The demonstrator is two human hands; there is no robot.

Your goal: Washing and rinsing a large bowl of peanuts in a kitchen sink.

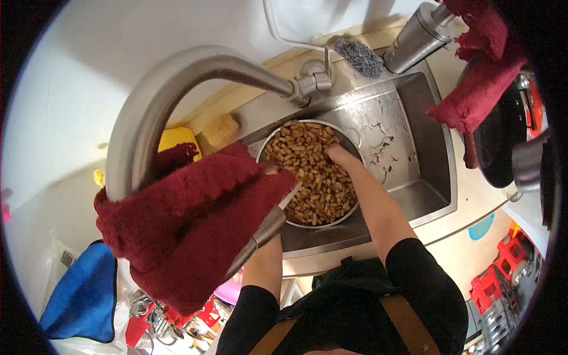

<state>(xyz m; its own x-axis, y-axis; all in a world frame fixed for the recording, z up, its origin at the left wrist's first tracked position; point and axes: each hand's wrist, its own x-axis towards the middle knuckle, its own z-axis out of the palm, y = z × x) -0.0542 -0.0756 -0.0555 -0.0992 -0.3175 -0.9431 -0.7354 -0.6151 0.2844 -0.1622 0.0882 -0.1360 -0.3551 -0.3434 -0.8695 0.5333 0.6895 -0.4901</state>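
Many brown pieces (pixel 322 198), one round pan (pixel 343 136), two bare arms over the sink (pixel 387 112)

From where I stand, the pan sits in the left part of the sink, filled with small knobbly pieces. The person's right hand (pixel 337 154) reaches into the heap near its upper right edge; the fingers are down among the pieces, so I cannot tell whether they are spread or gripping some. The left hand is mostly hidden behind a dark red cloth (pixel 195 219) and a metal piece (pixel 269 228) at the pan's lower left, and I cannot tell how its fingers stand. The cloth hangs by the big curved tap (pixel 195 62), while dark scraps (pixel 381 148) lie on the sink floor to the right.

I'd judge the full pan heavy and stiff, perhaps slippery if wet, and best held by opposite sides of its rim, or by what looks like a loop handle (pixel 358 137) at the upper right. Single pieces look light and firm, easy to scoop by the handful. Being round, the pan has no long axis; its mouth faces up, and the stubby pieces point every way
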